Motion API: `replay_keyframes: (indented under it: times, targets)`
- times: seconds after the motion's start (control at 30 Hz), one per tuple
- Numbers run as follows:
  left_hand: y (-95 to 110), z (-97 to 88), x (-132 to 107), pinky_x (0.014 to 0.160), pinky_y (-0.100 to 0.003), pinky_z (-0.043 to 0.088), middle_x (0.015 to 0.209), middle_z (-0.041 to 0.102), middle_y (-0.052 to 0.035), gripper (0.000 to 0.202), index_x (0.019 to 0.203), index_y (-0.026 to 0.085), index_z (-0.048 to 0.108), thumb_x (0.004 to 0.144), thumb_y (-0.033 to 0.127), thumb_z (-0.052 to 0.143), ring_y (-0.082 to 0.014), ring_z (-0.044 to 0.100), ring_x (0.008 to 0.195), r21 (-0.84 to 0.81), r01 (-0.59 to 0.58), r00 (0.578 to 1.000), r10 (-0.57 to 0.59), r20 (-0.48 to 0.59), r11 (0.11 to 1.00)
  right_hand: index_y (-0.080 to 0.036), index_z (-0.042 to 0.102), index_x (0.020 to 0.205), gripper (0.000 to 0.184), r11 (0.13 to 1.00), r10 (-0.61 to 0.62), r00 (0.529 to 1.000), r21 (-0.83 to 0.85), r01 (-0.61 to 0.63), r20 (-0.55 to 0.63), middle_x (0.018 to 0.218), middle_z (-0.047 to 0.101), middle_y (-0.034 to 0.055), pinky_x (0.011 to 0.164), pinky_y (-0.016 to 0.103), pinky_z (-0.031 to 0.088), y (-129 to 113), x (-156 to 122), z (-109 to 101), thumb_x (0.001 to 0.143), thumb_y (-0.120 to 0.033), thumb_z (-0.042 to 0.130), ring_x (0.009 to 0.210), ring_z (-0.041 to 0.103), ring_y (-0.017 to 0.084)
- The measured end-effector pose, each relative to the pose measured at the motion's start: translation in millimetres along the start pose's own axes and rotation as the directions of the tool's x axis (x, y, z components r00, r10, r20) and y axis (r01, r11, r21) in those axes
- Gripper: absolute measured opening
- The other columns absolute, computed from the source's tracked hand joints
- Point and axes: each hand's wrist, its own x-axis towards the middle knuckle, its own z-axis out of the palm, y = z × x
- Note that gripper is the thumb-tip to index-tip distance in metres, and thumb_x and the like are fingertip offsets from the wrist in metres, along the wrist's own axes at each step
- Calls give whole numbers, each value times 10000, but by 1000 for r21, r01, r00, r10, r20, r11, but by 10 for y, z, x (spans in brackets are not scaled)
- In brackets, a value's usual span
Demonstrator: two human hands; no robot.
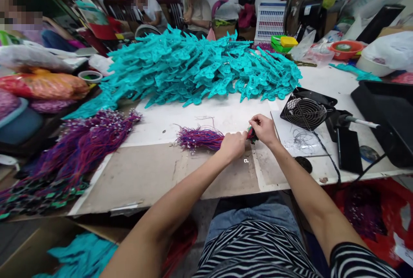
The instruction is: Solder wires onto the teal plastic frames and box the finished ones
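Note:
A bundle of thin purple and red wires [203, 138] lies across the middle of the table, its loose ends fanned out to the left. My left hand [232, 145] is closed around the bundle near its right end. At that end, small dark and green parts [251, 134] stick out past my left fist. My right hand [263, 128] pinches at these parts with thumb and fingertips; exactly what sits between the fingers is too small to make out. Left of my hands, a large heap of similar purple wires [80, 149] spreads over the table's left side.
Turquoise plastic pieces [193, 67] are piled along the back. To the right stand a small black fan [305, 108], a soldering iron [361, 122], a phone [349, 150] and a black tray [387, 110]. A cardboard box [35, 243] sits below left. Several people sit beyond the table.

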Motion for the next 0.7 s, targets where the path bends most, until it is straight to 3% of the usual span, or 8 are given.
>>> replay_keyframes:
  times: [0.1,0.2,0.33,0.43,0.53,0.6,0.63,0.7]
  targets:
    - [-18,19,-42,836,-413,492,1076,697,-179,397,1305,105,521,957,131,332,-303,691,972,74,-59,998,60,-18,996,-192,579,548,145,991,124,992,50,-122,-40,542,539,-30,564,246,370,101,103,26,614,-235,701,568,458,110]
    - [-98,6,-65,847,-392,493,1110,693,-166,392,1335,117,501,984,176,336,-283,685,995,17,-22,998,23,-58,1000,-188,558,566,183,959,252,967,143,-245,-36,488,483,-50,447,216,284,177,123,-1,621,-277,709,472,400,83]
    - [-228,10,-95,872,-358,473,1157,694,-144,378,1318,136,532,960,177,418,-266,664,1043,-166,23,989,-47,-142,986,-180,547,595,206,892,373,928,275,-359,3,441,425,-72,379,197,161,194,39,-13,616,-276,728,381,328,53]
    - [-288,68,-86,815,-306,459,1034,716,-97,298,1180,157,611,914,161,476,-228,660,950,-392,47,968,-138,-208,919,-185,526,613,266,845,412,911,368,-388,13,434,394,-93,367,183,132,207,-72,85,605,-298,767,361,296,34]
    - [-274,131,-9,688,-257,417,764,657,-23,158,964,162,636,880,185,504,-178,601,743,-646,121,901,-356,-247,753,-197,502,642,323,809,417,909,456,-372,3,446,367,-111,363,175,130,233,-170,263,620,-362,779,358,266,23]
    - [-241,136,57,611,-230,374,624,560,22,83,829,166,597,846,182,518,-144,528,624,-806,149,847,-495,-195,572,-203,495,673,332,795,404,915,500,-342,-17,466,378,-111,363,174,139,242,-195,374,650,-401,761,367,259,21]
    - [-228,120,83,579,-220,356,577,519,37,66,772,171,565,824,169,523,-129,494,574,-873,148,843,-521,-134,465,-205,493,685,332,793,395,918,516,-325,-28,476,384,-110,364,175,145,243,-195,416,663,-412,751,372,257,21]
    - [-225,47,109,538,-205,345,524,494,52,87,711,182,504,766,127,543,-105,459,500,-957,152,888,-459,22,247,-208,492,699,330,795,372,927,531,-293,-45,490,383,-111,368,180,159,239,-174,463,675,-422,742,382,257,24]
